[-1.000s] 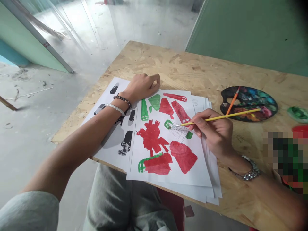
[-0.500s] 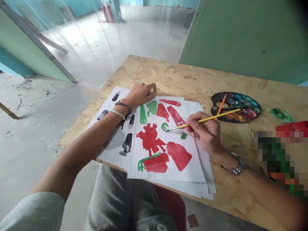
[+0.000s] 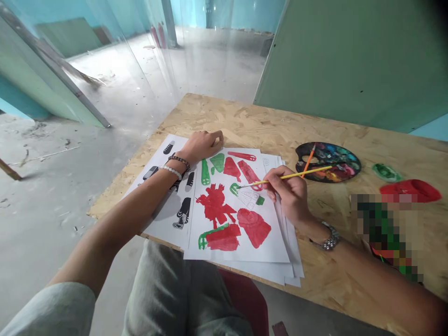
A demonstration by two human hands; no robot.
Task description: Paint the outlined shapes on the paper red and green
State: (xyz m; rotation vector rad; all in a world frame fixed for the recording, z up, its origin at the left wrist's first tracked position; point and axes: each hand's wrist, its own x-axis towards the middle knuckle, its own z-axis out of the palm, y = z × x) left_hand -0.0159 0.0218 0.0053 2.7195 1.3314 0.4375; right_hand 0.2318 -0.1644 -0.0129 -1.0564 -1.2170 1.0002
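Note:
My right hand [image 3: 287, 193] pinches a thin yellow paintbrush [image 3: 297, 175]. The brush tip meets the paper at a small green painted outline, beside a pencil-drawn figure. The sheet [image 3: 213, 256] carries several red and green painted shapes and lies on a stack of other sheets. My left hand [image 3: 202, 144] rests at the upper edge of the papers, fingers loosely curled, with nothing visible in it. Under my left forearm is a sheet with black printed figures [image 3: 182, 212].
A dark paint palette [image 3: 353, 161] with an orange-handled brush [image 3: 308, 161] lies right of the papers. Beyond it are a small dish of green paint [image 3: 386, 172] and a red container [image 3: 409, 190] on the chipboard table [image 3: 224, 112]. A green panel [image 3: 350, 60] stands behind.
The camera view has shifted a little, so the table items appear further left. The brush tip has moved slightly upward along the green outline. My left hand stays on the papers.

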